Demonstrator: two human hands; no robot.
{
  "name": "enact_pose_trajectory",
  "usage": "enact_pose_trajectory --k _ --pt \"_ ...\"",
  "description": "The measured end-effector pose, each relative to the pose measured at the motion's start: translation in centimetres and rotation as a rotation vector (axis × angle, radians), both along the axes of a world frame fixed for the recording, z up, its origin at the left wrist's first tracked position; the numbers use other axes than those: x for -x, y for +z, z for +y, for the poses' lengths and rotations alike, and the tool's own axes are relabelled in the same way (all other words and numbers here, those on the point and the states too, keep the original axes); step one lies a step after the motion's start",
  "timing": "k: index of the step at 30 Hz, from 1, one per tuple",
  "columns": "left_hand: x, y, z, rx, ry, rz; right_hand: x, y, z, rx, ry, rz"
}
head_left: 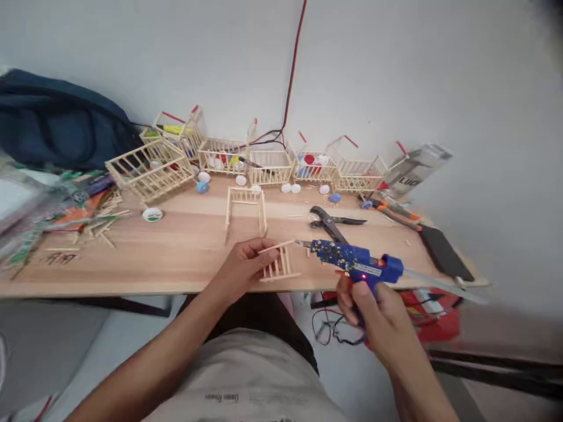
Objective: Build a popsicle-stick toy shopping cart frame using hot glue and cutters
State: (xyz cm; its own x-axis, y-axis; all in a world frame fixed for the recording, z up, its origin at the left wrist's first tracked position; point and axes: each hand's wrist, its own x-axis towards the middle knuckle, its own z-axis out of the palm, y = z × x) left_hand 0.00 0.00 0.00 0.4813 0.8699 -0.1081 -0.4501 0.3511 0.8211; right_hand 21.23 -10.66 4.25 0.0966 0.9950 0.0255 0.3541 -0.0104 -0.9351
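Observation:
My left hand (253, 258) pinches a small ladder-like panel of thin wooden sticks (281, 265) above the table's front edge. In my right hand (373, 308) is a blue hot glue gun (347, 257) with a red light lit and a clear glue stick poking out behind. Its nozzle points left and meets, or nearly meets, the upper right end of the panel; a gap cannot be made out. Just beyond my left hand, a three-sided stick frame (245, 202) rests on the wooden table (176, 258).
Several stick carts (268, 161) with bottle-cap wheels line the wall. Black pliers (328, 223) lie beyond the glue gun; orange-handled pliers (398, 214) and a black phone-like slab (445, 252) lie right. Loose sticks (105, 225) and a dark blue bag (65, 123) are left.

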Motion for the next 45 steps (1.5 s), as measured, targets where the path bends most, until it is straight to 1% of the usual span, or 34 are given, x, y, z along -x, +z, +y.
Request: enact_pose_trajectory --k 4,13,23,30,38,45 --pt "0.0 0.1 0.1 0.009 -0.009 -0.008 -0.2 -0.1 -0.2 0.0 -0.013 -0.002" --pt "-0.1 -0.1 0.1 0.035 -0.003 -0.015 0.0 0.3 -0.1 0.003 -0.007 0.027" --pt "0.0 -0.1 0.1 0.035 0.001 -0.017 -0.3 -0.3 -0.1 0.0 -0.025 0.038" --pt "-0.1 0.3 0.1 0.054 0.006 -0.007 -0.6 -0.8 -0.2 -0.001 -0.023 0.032" --pt "-0.2 0.5 0.0 0.061 0.005 -0.026 -0.7 -0.6 -0.4 0.022 -0.017 0.024" --pt "-0.2 0.3 0.0 0.043 0.004 -0.011 -0.5 -0.4 -0.4 0.007 -0.045 0.024"
